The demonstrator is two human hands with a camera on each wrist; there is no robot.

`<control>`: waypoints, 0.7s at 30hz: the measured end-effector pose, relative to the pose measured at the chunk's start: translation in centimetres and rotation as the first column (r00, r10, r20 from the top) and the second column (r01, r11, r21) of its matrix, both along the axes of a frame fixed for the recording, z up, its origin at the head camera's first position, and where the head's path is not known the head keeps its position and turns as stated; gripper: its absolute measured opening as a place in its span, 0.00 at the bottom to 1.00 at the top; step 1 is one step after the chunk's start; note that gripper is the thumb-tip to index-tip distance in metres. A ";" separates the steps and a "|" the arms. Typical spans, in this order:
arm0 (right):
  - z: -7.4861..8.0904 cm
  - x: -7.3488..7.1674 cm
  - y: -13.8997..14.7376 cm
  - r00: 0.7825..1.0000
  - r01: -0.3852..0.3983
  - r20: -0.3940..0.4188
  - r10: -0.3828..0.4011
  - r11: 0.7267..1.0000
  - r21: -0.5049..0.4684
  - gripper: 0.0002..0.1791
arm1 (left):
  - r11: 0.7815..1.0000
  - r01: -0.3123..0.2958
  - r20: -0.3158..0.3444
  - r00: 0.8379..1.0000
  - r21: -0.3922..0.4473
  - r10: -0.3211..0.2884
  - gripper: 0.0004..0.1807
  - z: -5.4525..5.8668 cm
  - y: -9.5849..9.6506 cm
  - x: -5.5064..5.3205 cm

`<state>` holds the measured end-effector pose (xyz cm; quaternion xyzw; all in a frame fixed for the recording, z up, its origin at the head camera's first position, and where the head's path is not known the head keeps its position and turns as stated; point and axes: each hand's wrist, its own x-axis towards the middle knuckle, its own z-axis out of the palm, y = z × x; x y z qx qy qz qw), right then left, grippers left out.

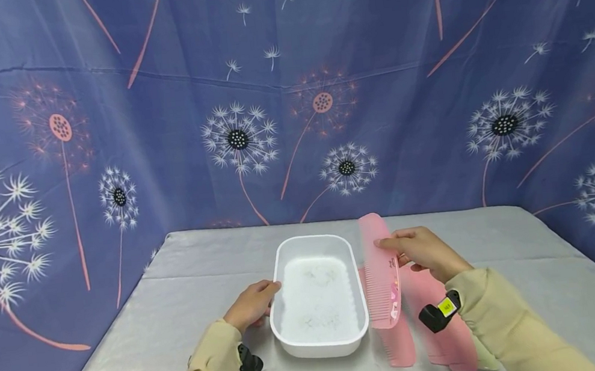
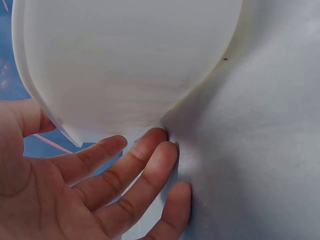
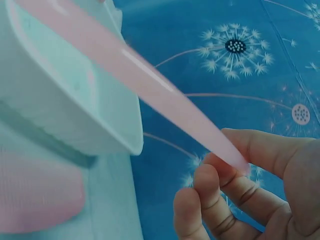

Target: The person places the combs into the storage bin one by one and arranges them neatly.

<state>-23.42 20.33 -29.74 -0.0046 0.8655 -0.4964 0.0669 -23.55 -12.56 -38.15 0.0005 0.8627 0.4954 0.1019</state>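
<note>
A white plastic tub [image 1: 322, 345] with rounded corners stands in the middle of the table; thin dark marks show on its floor. My left hand [image 1: 254, 305] holds its left side, thumb at the rim and fingers [image 2: 152, 142] against the outer wall. Between thumb and fingers, my right hand [image 1: 419, 251] pinches a large pink comb [image 1: 380, 273] near its far end. The comb is raised beside the tub's right wall, teeth toward the tub and a printed pattern along its spine. Beneath it lies another pink comb [image 1: 399, 344], partly covered.
More flat pink pieces [image 1: 442, 321] lie on the table right of the tub, with a pale green one [image 1: 486, 354] peeking out under the right sleeve. The grey cloth-covered table [image 1: 217, 248] backs onto a blue dandelion-print curtain [image 1: 272, 49].
</note>
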 end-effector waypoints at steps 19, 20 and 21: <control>0.1 -1.6 -7.0 1.000 0.030 -0.006 -0.031 0.999 -0.024 0.16 | 1.000 0.018 -0.015 1.000 0.008 -0.018 0.23 -0.2 -0.3 -0.1; 0.0 -1.7 -7.3 0.999 0.033 -0.005 -0.033 0.999 -0.026 0.15 | 1.000 0.019 -0.017 1.000 0.006 -0.019 0.23 -0.2 -0.3 -0.1; -0.1 -1.9 -7.7 0.999 0.037 -0.003 -0.037 0.999 -0.027 0.15 | 1.000 0.021 -0.021 1.000 0.004 -0.020 0.23 -0.3 -0.3 -0.2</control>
